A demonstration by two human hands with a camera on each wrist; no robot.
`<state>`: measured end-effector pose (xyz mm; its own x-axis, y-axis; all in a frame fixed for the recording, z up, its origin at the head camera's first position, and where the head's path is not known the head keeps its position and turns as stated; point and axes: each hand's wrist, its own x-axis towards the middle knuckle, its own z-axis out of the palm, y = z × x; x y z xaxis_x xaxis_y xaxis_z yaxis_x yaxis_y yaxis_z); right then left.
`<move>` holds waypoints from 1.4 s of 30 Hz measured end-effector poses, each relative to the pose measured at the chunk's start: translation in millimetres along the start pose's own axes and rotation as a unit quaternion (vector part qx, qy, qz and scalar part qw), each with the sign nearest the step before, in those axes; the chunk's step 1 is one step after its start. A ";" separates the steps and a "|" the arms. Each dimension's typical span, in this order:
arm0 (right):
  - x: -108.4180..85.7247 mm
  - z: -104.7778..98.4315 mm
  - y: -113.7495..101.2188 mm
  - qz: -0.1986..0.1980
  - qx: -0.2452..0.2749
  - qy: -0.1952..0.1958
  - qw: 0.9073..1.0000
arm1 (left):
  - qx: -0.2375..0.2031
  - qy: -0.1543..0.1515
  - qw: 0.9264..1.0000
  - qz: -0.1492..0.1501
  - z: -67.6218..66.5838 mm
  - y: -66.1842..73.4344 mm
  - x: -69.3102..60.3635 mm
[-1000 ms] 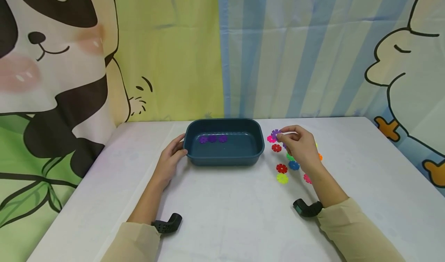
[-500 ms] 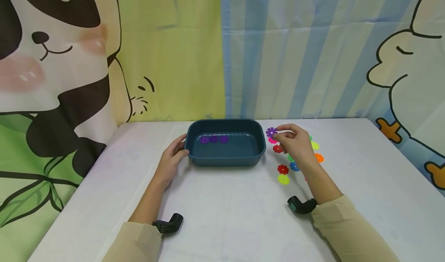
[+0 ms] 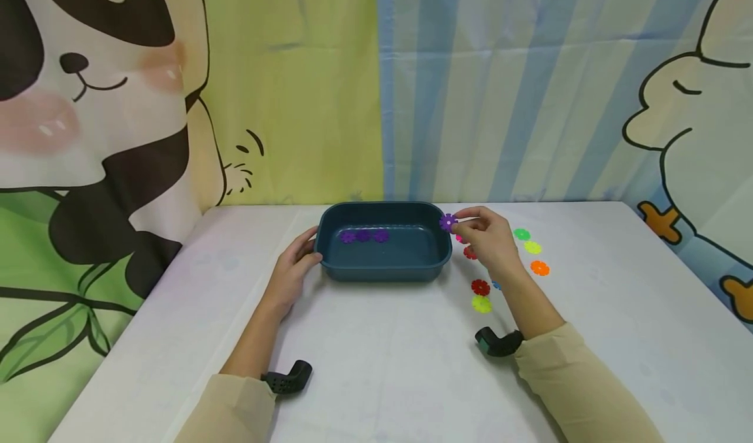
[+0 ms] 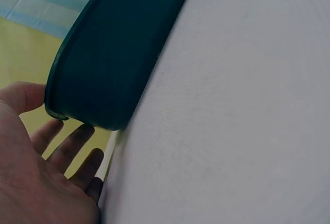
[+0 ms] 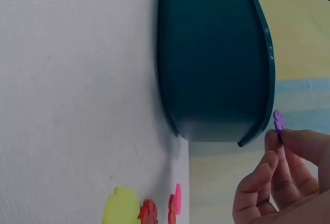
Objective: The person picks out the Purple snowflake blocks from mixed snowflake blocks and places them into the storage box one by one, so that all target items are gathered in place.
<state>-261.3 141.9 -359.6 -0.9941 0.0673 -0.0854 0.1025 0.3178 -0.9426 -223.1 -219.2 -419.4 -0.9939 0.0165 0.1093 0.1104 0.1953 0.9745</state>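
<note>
While the left hand (image 3: 292,263) grips the bin (image 3: 385,273), seemingly to steady it on the worktop (image 3: 376,364), the right hand (image 3: 491,239) pinches a purple disc (image 3: 448,222) by its edge at the bin's right end.

Dressed in loose beige sleeves (image 3: 582,384); fitted with bent black wrist cameras (image 3: 289,381), dotted at left, green-faced at right.

Smooth, glossy plastic tub (image 3: 385,274); creased cloth backdrop (image 3: 306,123).
</note>
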 end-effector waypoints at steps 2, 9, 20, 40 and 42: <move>1.2 2.6 -0.2 0.002 -0.005 -0.004 1.000 | 0.000 0.000 1.000 -0.001 -0.3 -0.2 -0.2; 4.8 12.3 -4.4 0.004 -0.015 -0.009 1.000 | -0.002 0.001 1.000 -0.005 -1.2 -1.3 -0.7; 11.1 29.0 -8.8 -0.035 -0.033 -0.005 0.999 | -0.007 0.004 1.000 -0.004 -0.6 -1.5 0.2; 34.0 53.6 -28.0 -0.094 -0.197 -0.040 0.975 | -0.008 0.004 1.000 -0.005 0.8 -0.9 0.9; 37.1 54.4 -29.7 -0.093 -0.216 -0.050 0.971 | -0.008 0.003 1.000 -0.005 0.7 -1.1 0.8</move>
<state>-303.2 83.6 -352.3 -0.9931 -0.1150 0.0212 -0.0947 0.6841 -0.7232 -224.0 -218.7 -420.5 -0.9950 0.0077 0.1000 0.0998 0.1797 0.9786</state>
